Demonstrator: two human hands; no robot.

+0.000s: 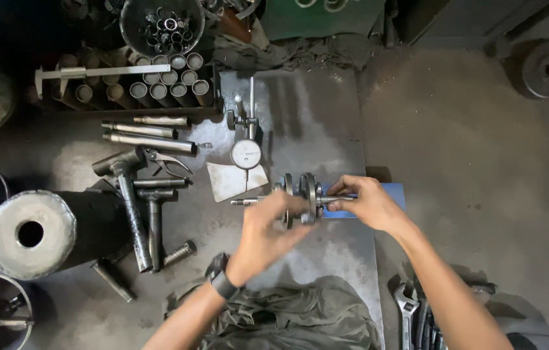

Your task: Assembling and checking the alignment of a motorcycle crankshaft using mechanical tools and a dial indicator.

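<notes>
— Gripped at both ends, is it?

— Yes. The crankshaft (300,196) is held level over the steel plate (326,110), near its middle. Its right shaft end is pinched by the right hand (365,202), with a blue block (391,193) seen just behind that hand. The left side, at the webs, is covered by the left hand (268,230), whose fingers are curled over it.

— What is placed around it?

— A dial gauge (246,154) on its stand is set just beyond the crankshaft, with a pale sheet (226,181) lying under it. Two hammers (135,207) and some loose rods (148,133) are laid out to the left, beside a large cylinder (41,233). A box of tubes (167,81) and a caliper (93,71) are seen at the far left. A green cloth (287,317) is bunched at the near edge, and a wrench (407,308) is lying to its right.
</notes>
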